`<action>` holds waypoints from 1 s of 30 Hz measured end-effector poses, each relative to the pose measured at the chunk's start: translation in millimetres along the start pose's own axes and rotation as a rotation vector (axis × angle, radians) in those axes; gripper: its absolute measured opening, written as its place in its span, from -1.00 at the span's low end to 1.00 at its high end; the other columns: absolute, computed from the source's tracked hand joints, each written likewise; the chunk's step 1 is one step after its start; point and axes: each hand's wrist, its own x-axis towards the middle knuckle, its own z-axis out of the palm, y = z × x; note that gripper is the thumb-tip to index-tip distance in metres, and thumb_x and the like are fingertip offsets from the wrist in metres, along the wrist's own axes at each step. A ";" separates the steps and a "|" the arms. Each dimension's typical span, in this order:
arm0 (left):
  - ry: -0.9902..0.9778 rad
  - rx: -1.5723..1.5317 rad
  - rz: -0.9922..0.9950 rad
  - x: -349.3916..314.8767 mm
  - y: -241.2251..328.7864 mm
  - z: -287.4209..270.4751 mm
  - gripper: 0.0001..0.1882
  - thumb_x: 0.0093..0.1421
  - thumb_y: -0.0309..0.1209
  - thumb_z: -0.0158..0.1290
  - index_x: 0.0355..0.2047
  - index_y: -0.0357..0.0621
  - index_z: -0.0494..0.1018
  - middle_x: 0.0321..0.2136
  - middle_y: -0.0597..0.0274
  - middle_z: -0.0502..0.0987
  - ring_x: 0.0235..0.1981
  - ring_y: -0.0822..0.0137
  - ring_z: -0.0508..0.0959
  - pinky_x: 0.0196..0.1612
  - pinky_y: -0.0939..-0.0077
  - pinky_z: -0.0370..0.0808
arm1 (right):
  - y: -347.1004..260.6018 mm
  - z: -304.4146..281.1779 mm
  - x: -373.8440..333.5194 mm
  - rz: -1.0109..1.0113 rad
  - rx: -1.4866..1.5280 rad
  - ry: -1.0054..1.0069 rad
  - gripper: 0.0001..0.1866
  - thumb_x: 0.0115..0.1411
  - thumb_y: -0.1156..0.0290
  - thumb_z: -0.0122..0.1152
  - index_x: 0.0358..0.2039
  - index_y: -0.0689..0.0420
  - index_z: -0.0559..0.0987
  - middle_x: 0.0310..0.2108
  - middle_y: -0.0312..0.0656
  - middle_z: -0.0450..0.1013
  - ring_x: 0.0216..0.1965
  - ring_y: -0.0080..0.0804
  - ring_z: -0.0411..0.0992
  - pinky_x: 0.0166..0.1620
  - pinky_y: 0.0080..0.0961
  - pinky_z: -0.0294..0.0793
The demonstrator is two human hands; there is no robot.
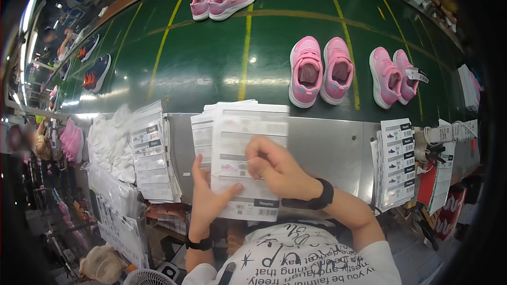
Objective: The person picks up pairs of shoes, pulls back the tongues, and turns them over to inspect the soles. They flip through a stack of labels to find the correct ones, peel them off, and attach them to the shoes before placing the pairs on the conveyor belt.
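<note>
Head view: left hand (208,198) is clamped on label sheets (248,129), held over the metal desk (327,150) with their top at its far edge. Right hand (277,166) curls over their face, blurred; whether it grips a label cannot be told.

Progress appears partial. At the green belt's (206,58) near edge, the right-hand pink pair (382,74) bears a white tag (417,75); none shows on the middle pair (305,87) or the pair by the far edge (237,2). Printed labels fill much of the top sheet.

Materials: flat, smooth rectangular sheets; textured uppers, rounded white soles; reflective desk; glossy, yellow-lined belt.
</note>
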 end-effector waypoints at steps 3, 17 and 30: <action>-0.284 -0.073 -0.192 -1.2 13.8 19.4 -0.47 0.05 -0.45 0.27 0.01 -0.39 0.40 -0.20 0.12 0.56 -0.23 0.34 0.56 -0.18 0.50 0.50 | -21.9 -19.0 -1.2 -0.427 -0.584 0.293 -0.89 0.13 0.65 0.07 -0.37 0.21 0.34 -0.49 -0.14 0.30 -0.49 -0.24 0.28 -0.36 -0.47 0.31; -0.296 -0.199 0.138 -5.2 48.5 66.3 -0.69 0.07 -0.48 0.26 -0.19 -0.38 0.52 -0.36 0.11 0.62 -0.41 0.46 0.57 -0.40 0.58 0.53 | -48.1 -42.7 -65.7 -0.183 -1.192 0.772 -0.82 0.11 0.53 0.26 -0.23 0.22 0.58 -0.56 -0.18 0.48 -0.60 -0.19 0.40 -0.45 -0.35 0.40; -0.112 -0.326 0.197 -8.0 56.3 65.2 -0.71 0.05 -0.54 0.26 -0.21 -0.38 0.51 -0.34 0.11 0.61 -0.36 0.42 0.58 -0.31 0.55 0.52 | -53.7 -44.8 -55.7 -0.234 -0.647 0.705 -0.77 0.08 0.60 0.30 -0.21 0.29 0.60 -0.30 -0.02 0.54 -0.41 -0.31 0.52 -0.35 -0.61 0.46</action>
